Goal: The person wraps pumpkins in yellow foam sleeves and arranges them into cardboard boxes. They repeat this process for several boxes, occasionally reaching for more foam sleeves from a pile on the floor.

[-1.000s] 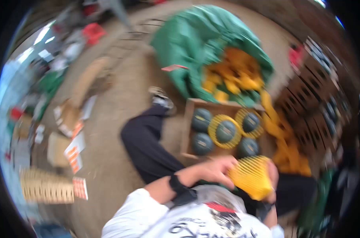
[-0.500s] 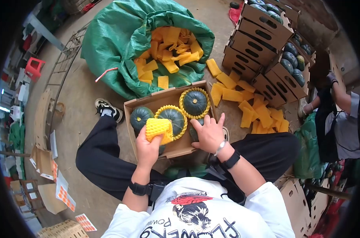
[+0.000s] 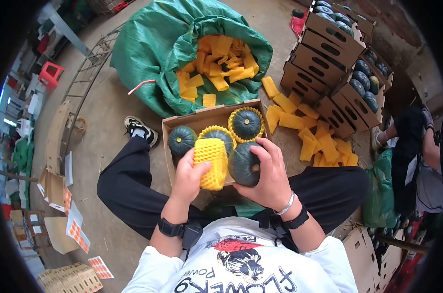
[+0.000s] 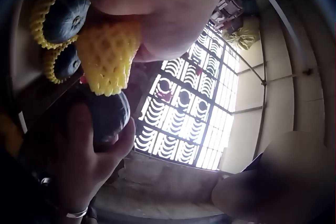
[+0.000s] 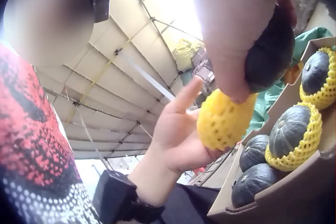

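My left hand (image 3: 189, 178) grips a yellow foam net sleeve (image 3: 210, 162), which also shows in the left wrist view (image 4: 107, 56) and the right wrist view (image 5: 223, 121). My right hand (image 3: 269, 180) holds a dark green pumpkin (image 3: 244, 163) lifted just above the open cardboard box (image 3: 170, 128), right beside the sleeve. The box holds a bare pumpkin (image 3: 181, 140) and two pumpkins in yellow nets (image 3: 246, 123). I sit on the ground with the box between my legs.
A green sack (image 3: 153, 53) full of yellow sleeves lies beyond the box. More sleeves (image 3: 304, 132) are scattered on the floor to the right. Stacked boxes of pumpkins (image 3: 348, 63) stand at the far right, beside another person (image 3: 421, 146).
My right hand has lifted a bare pumpkin out of the box and brought it against the sleeve. My left hand moved slightly right and up with the sleeve.
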Tool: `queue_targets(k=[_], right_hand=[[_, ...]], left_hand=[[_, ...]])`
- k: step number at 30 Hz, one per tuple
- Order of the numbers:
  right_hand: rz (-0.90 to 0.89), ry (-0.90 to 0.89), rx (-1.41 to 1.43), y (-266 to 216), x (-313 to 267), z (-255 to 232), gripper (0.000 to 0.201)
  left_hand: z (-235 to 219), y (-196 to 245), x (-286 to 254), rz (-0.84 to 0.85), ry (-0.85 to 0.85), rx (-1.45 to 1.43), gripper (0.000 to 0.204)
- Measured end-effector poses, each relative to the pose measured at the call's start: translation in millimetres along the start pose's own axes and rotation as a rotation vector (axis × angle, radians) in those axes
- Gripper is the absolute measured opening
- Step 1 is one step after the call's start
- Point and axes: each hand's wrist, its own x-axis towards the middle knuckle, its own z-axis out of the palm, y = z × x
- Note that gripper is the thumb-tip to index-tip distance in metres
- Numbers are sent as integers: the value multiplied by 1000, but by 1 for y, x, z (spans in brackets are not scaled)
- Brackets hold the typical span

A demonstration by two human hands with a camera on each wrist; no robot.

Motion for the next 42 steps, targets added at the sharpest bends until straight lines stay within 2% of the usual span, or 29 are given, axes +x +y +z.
queue_targets(k=[2, 6, 8, 9, 11, 13, 14, 15, 18, 19, 21, 23, 24, 25, 26, 27, 28, 29, 30, 31, 33, 34, 35, 36, 37, 39, 40, 41, 42], right_hand=[[-23, -15, -5, 6, -6, 0, 78], [-101, -22, -75, 1, -11, 0, 73], [-244, -45, -113, -4, -11, 4, 66], [-325, -79, -141, -8, -12, 5, 63], [-203, -195, 170, -4, -11, -6, 56], [99, -49, 865, 15, -18, 0, 46], [392, 65, 1240, 30, -23, 6, 40], [591, 206, 1329, 40, -18, 10, 39], [772, -326, 1494, 33, -25, 8, 40], [824, -243, 1477, 15, -34, 6, 31], [755, -161, 1512, 37, -25, 18, 22], [599, -1, 801, 57, -27, 20, 17], [600, 45, 475, 31, -16, 8, 16], [523, 14, 313, 16, -15, 6, 17], [504, 0, 337, 22, -22, 11, 20], [482, -15, 360, 28, -24, 15, 24], [477, -17, 358, 31, -24, 16, 24], [572, 12, 897, 31, -25, 19, 29], [655, 46, 1443, 30, -27, 20, 35], [802, -78, 1789, 30, -29, 18, 42], [876, -11, 1849, 42, -37, 38, 44], [870, -3, 1846, 45, -39, 38, 44], [969, -33, 1861, 47, -41, 37, 43], [1066, -63, 1875, 48, -39, 36, 43], [1046, -24, 1834, 40, -36, 33, 44], [952, -100, 1677, 44, -39, 27, 44], [873, -117, 1560, 52, -36, 20, 43], [954, -135, 1234, 58, -35, -1, 38], [796, -15, 640, 69, -35, -6, 35]], left_hand=[[-10, -5, 4, 73, 54, -156, 45], [-8, -4, -2, 85, -7, -117, 53], [16, -7, -8, 15, -200, 31, 66], [27, -14, -12, -25, -189, 93, 83], [25, -28, -11, -88, -160, -68, 79], [29, -32, -12, -65, -272, -216, 87], [33, -29, -17, -75, -313, -262, 91], [37, -27, -20, -82, -354, -312, 94], [46, -26, -22, -146, -413, -536, 92], [44, -27, -20, -145, -411, -543, 92], [33, -26, -13, -279, -439, -631, 89], [33, -20, -11, -193, -266, -536, 75], [33, -28, -11, -33, -110, -212, 74], [35, -28, -9, 130, 41, 114, 72], [38, -24, -13, 192, 85, 313, 71], [36, -23, -12, 195, 85, 310, 71], [31, -23, -11, 122, 45, 150, 72], [28, -25, -12, 43, 8, -9, 73], [29, -28, -13, 36, 14, -11, 73], [32, -31, -13, 9, -10, 124, 75], [36, -28, -8, -13, -27, 551, 86], [39, -21, -9, 152, 24, 933, 90], [42, -12, -12, 323, 79, 1308, 93], [45, -4, -11, 507, 4, 1468, 98], [51, 2, -11, 460, -238, 1458, 94], [54, 1, 3, 283, -423, 1187, 86], [44, -2, 18, 314, -463, 1087, 81], [38, -3, 34, 204, -492, 899, 78], [36, -11, 44, 156, -437, 829, 77]])
